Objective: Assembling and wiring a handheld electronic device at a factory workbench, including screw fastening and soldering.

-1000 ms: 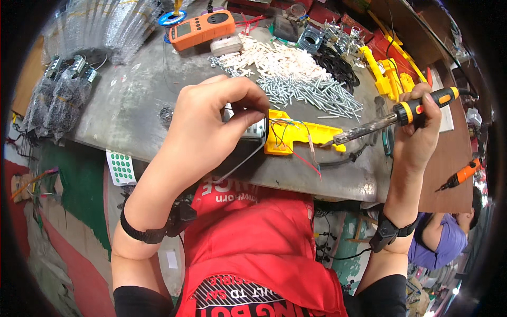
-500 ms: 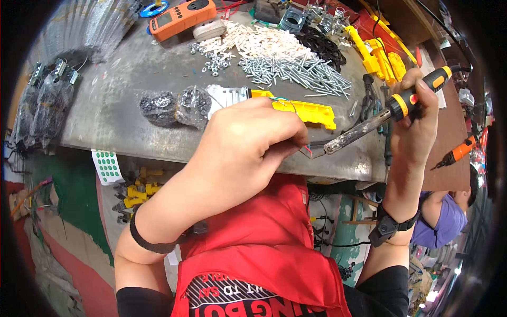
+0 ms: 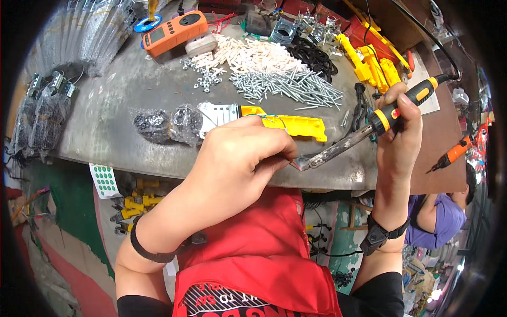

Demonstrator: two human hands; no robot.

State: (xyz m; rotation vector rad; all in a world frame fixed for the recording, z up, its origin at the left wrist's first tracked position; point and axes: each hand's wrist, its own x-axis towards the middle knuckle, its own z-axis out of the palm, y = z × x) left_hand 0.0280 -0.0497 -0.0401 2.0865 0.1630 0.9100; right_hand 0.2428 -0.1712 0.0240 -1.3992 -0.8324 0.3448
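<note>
My right hand (image 3: 404, 134) grips a soldering iron (image 3: 343, 146) by its black and yellow handle, the shaft slanting down to the left. Close to the iron's tip, my left hand (image 3: 243, 150) pinches a thin reddish wire (image 3: 297, 165) above the table's near edge. Whether tip and wire touch is too small to tell. Just beyond my left hand lies a long yellow plastic housing (image 3: 303, 126) with thin wires across it. A white and metal plate (image 3: 219, 112) adjoins its left end, beside a plastic-wrapped bundle of black parts (image 3: 182, 127).
Heaps of screws (image 3: 288, 87), pale plastic pegs (image 3: 248, 55) and small nuts (image 3: 206, 79) lie farther back. An orange meter (image 3: 174, 33) stands back left, yellow parts (image 3: 377, 66) back right. Wrapped parts (image 3: 47, 116) hang at left. A person in purple (image 3: 441, 222) is at far right.
The view has shifted a little, so the table and heaps sit slightly left or lower. Both hands keep their grips, and the iron's tip stays beside the wire.
</note>
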